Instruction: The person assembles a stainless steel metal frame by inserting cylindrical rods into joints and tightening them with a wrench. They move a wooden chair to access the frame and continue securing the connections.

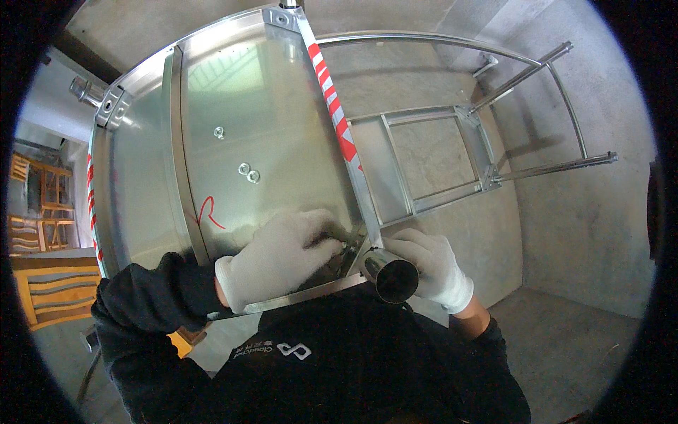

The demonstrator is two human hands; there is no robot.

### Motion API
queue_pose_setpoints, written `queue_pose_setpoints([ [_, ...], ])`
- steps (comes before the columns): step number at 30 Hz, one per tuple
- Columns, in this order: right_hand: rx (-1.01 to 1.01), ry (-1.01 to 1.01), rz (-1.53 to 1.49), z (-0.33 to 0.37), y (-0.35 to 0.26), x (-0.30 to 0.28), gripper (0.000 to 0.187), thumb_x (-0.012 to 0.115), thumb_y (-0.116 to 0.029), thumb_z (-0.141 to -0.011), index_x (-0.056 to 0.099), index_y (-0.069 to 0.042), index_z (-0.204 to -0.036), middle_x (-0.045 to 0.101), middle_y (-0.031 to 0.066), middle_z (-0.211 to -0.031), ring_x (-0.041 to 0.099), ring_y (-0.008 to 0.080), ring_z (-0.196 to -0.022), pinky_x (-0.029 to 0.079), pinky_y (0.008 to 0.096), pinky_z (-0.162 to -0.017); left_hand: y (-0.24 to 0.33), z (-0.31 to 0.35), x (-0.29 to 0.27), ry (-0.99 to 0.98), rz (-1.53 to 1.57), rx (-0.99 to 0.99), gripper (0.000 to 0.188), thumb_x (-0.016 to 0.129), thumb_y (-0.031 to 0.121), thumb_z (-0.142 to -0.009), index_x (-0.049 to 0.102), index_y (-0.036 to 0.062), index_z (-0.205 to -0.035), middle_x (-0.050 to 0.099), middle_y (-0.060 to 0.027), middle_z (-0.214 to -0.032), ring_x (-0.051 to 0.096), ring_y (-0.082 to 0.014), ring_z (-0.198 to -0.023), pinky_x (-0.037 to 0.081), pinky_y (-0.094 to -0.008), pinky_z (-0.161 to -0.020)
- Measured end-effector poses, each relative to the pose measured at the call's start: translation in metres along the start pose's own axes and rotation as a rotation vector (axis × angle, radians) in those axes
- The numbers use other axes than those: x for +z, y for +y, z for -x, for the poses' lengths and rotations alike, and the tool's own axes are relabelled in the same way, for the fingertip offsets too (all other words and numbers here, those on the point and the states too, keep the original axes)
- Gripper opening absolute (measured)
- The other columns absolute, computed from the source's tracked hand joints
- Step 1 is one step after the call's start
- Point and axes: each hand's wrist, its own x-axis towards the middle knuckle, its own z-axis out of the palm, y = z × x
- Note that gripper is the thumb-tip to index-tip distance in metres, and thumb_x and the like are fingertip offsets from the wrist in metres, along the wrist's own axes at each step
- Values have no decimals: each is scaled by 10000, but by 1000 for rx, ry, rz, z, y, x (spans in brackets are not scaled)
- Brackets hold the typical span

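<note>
A shiny sheet-metal panel with a raised rim lies in front of me. At its near right corner a short round metal tube points toward me, its open end showing. My left hand, in a white glove, reaches over the panel. Its thumb and fingers are pinched together beside the corner bracket; what they hold is too small to name. My right hand, also gloved, is outside the rim against the tube and corner. Its fingers are curled, with the tips hidden.
Three loose flanged nuts lie on the panel: one nut alone, another nut touching the third. A metal brace crosses the panel. Red-white tape runs along its right rim. A tubular metal frame stands beyond; wooden chairs are left.
</note>
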Motion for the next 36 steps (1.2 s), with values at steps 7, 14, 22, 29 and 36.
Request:
queue_pose_setpoints([
  [7, -22, 9, 8, 0, 3, 3, 533, 767, -225, -705, 610, -96, -1197, 631, 123, -1064, 652, 344, -853, 530, 405, -693, -5, 4, 2, -28, -433, 324, 188, 616, 87, -850, 615, 74, -1037, 624, -133, -922, 620, -351, -846, 511, -427, -740],
  [14, -24, 18, 3, 2, 1, 1, 550, 774, -209, -687, 608, -90, -1198, 631, 125, -1059, 652, 346, -833, 528, 403, -683, 1, -1, 6, 36, -197, 184, 191, 626, 86, -858, 641, 24, -1038, 663, -158, -945, 656, -317, -878, 525, -377, -777],
  [22, 1, 13, -11, 0, 2, 3, 541, 773, -202, -685, 613, -87, -1188, 640, 121, -1027, 657, 346, -843, 534, 410, -682, -1, -5, 6, -18, 118, -42, 204, 664, 85, -864, 675, -13, -1043, 707, -116, -956, 662, -137, -857, 529, -283, -778],
  [29, -21, 46, -44, -2, 3, 5, 509, 774, -191, -692, 627, -93, -1170, 649, 123, -1046, 660, 348, -854, 543, 407, -691, 1, -1, 9, -26, 292, -138, 234, 668, 67, -872, 666, -47, -1077, 707, -107, -989, 653, -127, -894, 535, -264, -800],
  [36, -21, 54, -16, 0, 1, 3, 441, 769, -224, -724, 645, -98, -1128, 650, 117, -1005, 656, 342, -829, 534, 399, -678, 3, -5, 5, -15, 93, -63, 267, 687, 112, -865, 666, -39, -1084, 713, -120, -992, 663, -132, -886, 537, -280, -807],
])
